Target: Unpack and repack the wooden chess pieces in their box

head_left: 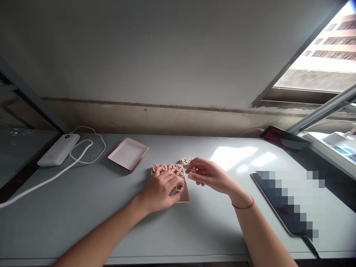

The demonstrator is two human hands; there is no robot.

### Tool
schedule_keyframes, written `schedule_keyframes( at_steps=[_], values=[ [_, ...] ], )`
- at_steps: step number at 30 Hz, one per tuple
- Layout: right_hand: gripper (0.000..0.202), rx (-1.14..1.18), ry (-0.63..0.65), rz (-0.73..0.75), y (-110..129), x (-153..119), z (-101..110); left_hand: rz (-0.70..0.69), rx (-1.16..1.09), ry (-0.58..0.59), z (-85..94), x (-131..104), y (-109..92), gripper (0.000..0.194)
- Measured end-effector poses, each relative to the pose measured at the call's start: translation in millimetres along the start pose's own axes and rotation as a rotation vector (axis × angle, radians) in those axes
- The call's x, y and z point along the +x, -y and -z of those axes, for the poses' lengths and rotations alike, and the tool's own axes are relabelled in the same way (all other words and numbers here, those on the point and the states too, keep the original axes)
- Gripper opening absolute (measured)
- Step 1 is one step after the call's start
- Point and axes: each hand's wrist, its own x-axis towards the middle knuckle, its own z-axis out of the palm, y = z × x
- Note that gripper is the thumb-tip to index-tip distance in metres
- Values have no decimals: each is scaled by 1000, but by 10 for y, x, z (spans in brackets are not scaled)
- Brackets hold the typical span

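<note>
An open box (pixel 187 196) with round wooden pieces stands on the desk. Several red-marked pieces (pixel 171 168) fill its back row. Over the box, my left hand (pixel 162 189) has its thumb and fingers round a black-marked piece (pixel 180 186). My right hand (pixel 207 173) is just right of the box, fingers curved, with thumb and index fingertips apart. Part of another piece shows behind its fingers; whether it is held is unclear. Behind that hand, black-marked pieces (pixel 184 161) lie on the desk.
The box lid (pixel 128 154) lies inside up at the left. Further left are a white power bank (pixel 59 150) and a looping white cable (pixel 52 181). To the right lies a partly blurred tablet (pixel 283 204); a dark device (pixel 285 139) sits at the back right.
</note>
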Motion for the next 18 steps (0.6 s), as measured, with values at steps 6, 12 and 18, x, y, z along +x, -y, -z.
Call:
schedule_keyframes(
  at_steps=[6, 12, 18],
  values=[
    [32, -58, -27, 12, 19, -20, -15, -48, 101, 163, -29, 39, 3, 5],
    [31, -72, -15, 34, 45, -19, -32, -75, 180, 232, -38, 66, 29, 5],
    [31, -72, 11, 38, 15, -14, -44, -93, 287, 207, -73, 80, 67, 12]
  ],
)
